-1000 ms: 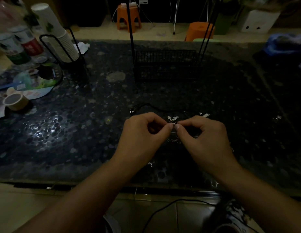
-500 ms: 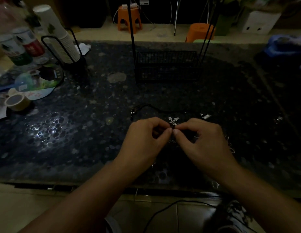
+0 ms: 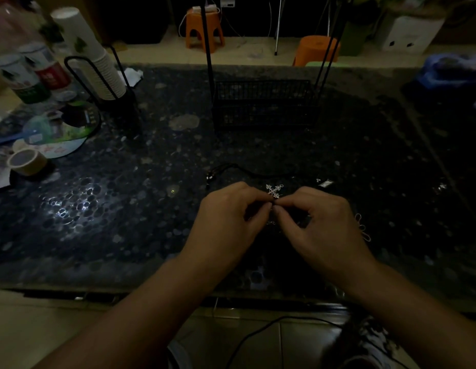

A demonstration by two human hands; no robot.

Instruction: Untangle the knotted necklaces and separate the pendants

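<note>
1. Nearest the viewer, two bare forearms reach in from 7 and 5 o'clock over the front edge of a dark pebble-patterned tabletop [image 3: 98, 235].
2. At the centre, the left hand [image 3: 228, 222] and right hand [image 3: 324, 225] meet fingertip to fingertip. Each has thumb and forefinger curled and pressed together, pinching a thin bit of the necklace tangle between them (the strand itself is too dim and fine to make out).
3. Just beyond the fingertips, at 12 o'clock from them, a small silver cross pendant [image 3: 274, 191] shows.
4. A pale looped chain [image 3: 362, 227] lies on the table at 3 o'clock of the right hand.
5. A black cord [image 3: 226, 169] curves across the table at 11 o'clock of the hands, and a small silver charm [image 3: 325, 183] rests at 1 o'clock.
6. Farther back, at 12 o'clock, stands a black wire basket [image 3: 263, 102].
7. At 9 o'clock lies a roll of tan tape [image 3: 26, 161]; at 10 o'clock, a stack of paper cups [image 3: 90, 54] leans in a black wire holder beside two tins [image 3: 32, 73].
8. Beyond the table, two orange plastic stools [image 3: 205, 27] stand on the floor.
</note>
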